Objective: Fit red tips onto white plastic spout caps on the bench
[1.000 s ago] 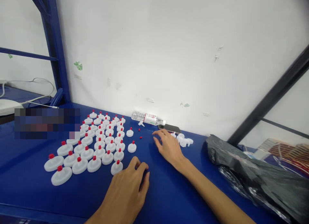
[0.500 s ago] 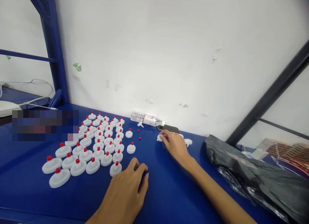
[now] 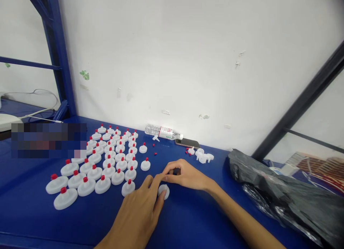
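Blue tabletop (image 3: 204,216), set against a pale, scuffed wall (image 3: 174,62); blue metal frame (image 3: 63,55) at the left.

White disc (image 3: 163,193): one, small and round. It lay at the near middle of the tabletop, between the two hands and to the right of the rows. Whether it touched the tabletop could not be told.

Left hand (image 3: 138,209): narrowed on the white disc, thumb against its near side, fingers arched beyond.

Right hand (image 3: 188,175): thumb and forefinger bent into a ring, tips close together beside the left fingers. Whether anything sat between the tips could not be told, as the left hand hid them.

Capped discs (image 3: 103,185): many, in rows at the left, upright, each topped with red.

Loose red caps (image 3: 153,145): two lay apart, to the right of the rows; a few more lay beside the heap of white parts (image 3: 204,157).

Dark phone (image 3: 187,143): flat, just beside the heap.

Clear bottle (image 3: 163,132): on its side, near the wall.

Grey plastic bag (image 3: 271,191): crumpled, far right.

Handling, by judgement: the white disc seemed light, stiff plastic, smooth enough to slip from dry fingertips, unlikely to break. Its rim offered the surest hold, thumb and finger at opposite edges. The loose red caps looked apt to roll and best suited a fingertip pinch.
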### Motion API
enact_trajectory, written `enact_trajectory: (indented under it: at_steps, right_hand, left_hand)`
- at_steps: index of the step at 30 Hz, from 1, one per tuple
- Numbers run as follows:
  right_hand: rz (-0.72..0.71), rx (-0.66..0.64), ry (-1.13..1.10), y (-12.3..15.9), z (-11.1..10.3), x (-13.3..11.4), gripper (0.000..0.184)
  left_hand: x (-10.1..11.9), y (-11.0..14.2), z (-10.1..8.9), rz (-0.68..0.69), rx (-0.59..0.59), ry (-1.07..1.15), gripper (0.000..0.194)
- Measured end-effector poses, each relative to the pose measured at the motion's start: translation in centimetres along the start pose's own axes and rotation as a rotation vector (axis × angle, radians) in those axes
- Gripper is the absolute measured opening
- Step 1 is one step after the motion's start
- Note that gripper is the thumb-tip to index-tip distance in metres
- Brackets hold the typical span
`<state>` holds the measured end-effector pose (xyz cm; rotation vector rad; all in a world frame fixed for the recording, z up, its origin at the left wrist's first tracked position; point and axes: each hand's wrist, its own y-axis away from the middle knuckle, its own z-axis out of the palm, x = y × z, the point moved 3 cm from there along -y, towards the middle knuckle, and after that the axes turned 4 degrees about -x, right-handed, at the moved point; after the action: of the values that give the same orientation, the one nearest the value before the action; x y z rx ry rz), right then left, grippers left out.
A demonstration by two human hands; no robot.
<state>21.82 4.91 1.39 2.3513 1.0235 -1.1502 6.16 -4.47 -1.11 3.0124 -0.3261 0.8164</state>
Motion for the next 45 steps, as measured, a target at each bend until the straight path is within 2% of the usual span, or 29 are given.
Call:
enact_trajectory:
  at_steps: [2,5,7,11,15,17,20,23,28,34,45]
  right_hand:
    - [-0.002,0.051,-0.02,-0.6,0.0,0.4,0.024]
    - [0.022,0.303,0.085,-2.2,-0.5,1.7,0.022]
    - [0.044,0.415,0.167,-3.6,-0.7,2.6,0.022]
    - [0.06,0.476,0.252,-6.3,-0.5,3.4,0.021]
    - [0.063,0.471,0.244,-6.9,-0.4,3.2,0.007]
    - [0.063,0.448,0.194,-6.3,-0.5,2.9,0.01]
    - [0.07,0.373,0.073,-4.1,-0.6,2.1,0.02]
    - [0.057,0.225,-0.118,-1.1,-0.7,0.6,0.028]
    - [-0.005,0.132,-0.04,2.7,-0.7,-2.4,0.018]
    - [-0.103,0.118,0.076,2.8,0.1,-3.5,0.01]
    - [-0.076,0.167,0.17,2.5,1.4,-3.1,0.002]
  left_hand:
    - [0.1,0.0,-0.1,0.005,-0.013,-0.006,0.041]
    - [0.2,0.0,-0.1,0.016,-0.042,-0.013,0.036]
    - [0.3,0.0,-0.2,0.015,-0.061,-0.036,0.034]
    - [0.3,0.0,-0.2,0.009,-0.065,-0.047,0.032]
    - [0.1,0.1,0.0,-0.024,-0.05,-0.078,0.036]
    - [0.0,0.1,0.2,-0.02,-0.06,-0.101,0.034]
    - [-0.2,0.0,0.3,-0.017,-0.062,-0.118,0.032]
    - [-0.2,-0.1,0.3,-0.012,-0.048,-0.129,0.032]
    - [-0.1,-0.1,0.3,-0.017,-0.055,-0.129,0.03]
    - [-0.2,-0.1,0.5,0.007,-0.045,-0.117,0.029]
    - [-0.2,0.0,0.3,-0.021,-0.033,-0.105,0.027]
